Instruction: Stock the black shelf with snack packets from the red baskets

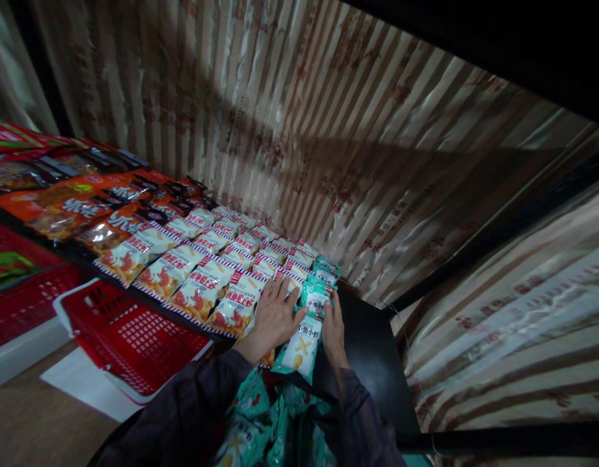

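Observation:
My left hand (276, 316) lies with fingers spread over the white snack bags (238, 299), its thumb reaching onto a teal-and-white snack bag (302, 345). At the right side of the teal column, my right hand (334, 332) rests with fingers stretched out along a second teal bag (317, 299). The teal bags lie in a line going back, beside the rows of white bags with red print and striped edges. More teal bags (248, 431) are gathered below my forearms, in a dark holder that I cannot make out fully.
A black shelf (365, 353) extends right of the teal bags. Orange snack packs (111, 220) fill its left part. Red baskets (138, 331) stand below the front edge at left. Striped plastic sheeting (280, 130) hangs behind, with a dark post (455, 266) at right.

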Demonstrator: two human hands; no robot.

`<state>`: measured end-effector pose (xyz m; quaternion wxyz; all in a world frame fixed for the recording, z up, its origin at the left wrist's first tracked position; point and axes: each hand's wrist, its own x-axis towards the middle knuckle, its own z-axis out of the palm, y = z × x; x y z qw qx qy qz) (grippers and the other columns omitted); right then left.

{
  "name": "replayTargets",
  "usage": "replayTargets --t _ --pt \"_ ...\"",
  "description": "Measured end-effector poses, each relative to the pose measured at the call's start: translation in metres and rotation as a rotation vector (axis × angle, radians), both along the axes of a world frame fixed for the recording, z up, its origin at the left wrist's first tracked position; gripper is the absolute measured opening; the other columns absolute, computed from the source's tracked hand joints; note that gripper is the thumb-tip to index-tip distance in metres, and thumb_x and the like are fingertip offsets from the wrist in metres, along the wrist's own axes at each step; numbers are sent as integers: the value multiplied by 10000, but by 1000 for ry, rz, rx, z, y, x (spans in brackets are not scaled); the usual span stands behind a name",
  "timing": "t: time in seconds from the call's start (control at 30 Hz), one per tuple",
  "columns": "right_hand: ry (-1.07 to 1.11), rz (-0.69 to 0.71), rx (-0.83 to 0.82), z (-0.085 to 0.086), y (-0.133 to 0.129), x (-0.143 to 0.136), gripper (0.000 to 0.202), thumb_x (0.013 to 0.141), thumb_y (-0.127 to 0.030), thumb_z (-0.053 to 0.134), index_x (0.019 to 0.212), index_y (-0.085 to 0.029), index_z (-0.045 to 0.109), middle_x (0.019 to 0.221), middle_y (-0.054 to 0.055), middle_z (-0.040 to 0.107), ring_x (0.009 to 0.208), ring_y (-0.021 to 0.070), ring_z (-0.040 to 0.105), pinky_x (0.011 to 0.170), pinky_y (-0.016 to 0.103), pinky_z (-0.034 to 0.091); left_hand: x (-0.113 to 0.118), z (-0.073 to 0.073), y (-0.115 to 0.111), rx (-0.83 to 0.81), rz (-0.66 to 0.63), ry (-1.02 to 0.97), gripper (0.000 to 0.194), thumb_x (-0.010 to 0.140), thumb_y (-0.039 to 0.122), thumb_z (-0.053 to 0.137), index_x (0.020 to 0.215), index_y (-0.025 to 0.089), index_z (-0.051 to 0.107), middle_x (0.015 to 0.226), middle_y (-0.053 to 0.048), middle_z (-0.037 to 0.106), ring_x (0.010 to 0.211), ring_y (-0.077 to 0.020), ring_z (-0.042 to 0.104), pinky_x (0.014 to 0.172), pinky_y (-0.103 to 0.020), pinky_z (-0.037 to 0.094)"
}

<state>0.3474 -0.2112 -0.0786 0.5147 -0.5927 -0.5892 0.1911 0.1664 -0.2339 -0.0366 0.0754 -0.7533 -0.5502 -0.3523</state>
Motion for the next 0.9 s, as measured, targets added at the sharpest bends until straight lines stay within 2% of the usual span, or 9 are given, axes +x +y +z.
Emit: replayTargets --t 0.13,0.27,0.43,0.6,0.73,0.9 --pt "-17 -66 -41 14 -10 5 754 906 -633 334 1468 -132 371 1554 154 340 1448 266 298 1189 463 214 2 1 -5 20 -3 -3 476 900 478 519 1241 168 639 1419 -169 520 1395 -336 381 1140 -512 314" --pt "-126 -104 21 23 -28 6 720 933 -605 299 1475 -135 354 1569 154 306 1468 266 247 1185 488 217 6 0 -14 50 -35 1 477 907 479 507 1248 169 628 1442 -173 493 1422 -330 334 1155 -515 288" --pt "-384 -125 168 19 -61 -11 641 980 -513 275 1485 -121 327 1572 193 275 1473 290 222 1151 547 258 1 1 -26 33 -79 -6 496 919 458 495 1313 168 578 1488 -165 438 1462 -320 248 1173 -514 258" --pt "-695 -108 261 15 -80 -36 568 982 -437 361 1486 -175 339 1607 157 194 1496 335 90 1113 600 282 -23 1 -27 20 -23 -52 521 923 418 496 1397 202 500 1582 -131 284 1493 -329 111 1187 -562 173" --pt "-696 -133 218 13 -75 -44 581 969 -480 364 1450 -158 409 1592 169 234 1488 354 105 1111 604 275 -47 -8 -20 4 69 -77 512 922 417 496 1382 194 519 1587 -145 256 1492 -342 105 1177 -594 147" --pt "-600 -70 151 3 -69 -47 592 958 -512 361 1444 -181 425 1599 154 225 1485 347 118 1126 623 243 -59 -21 -15 -9 91 -78 470 929 415 478 1338 201 566 1536 -148 369 1475 -334 201 1157 -597 208"
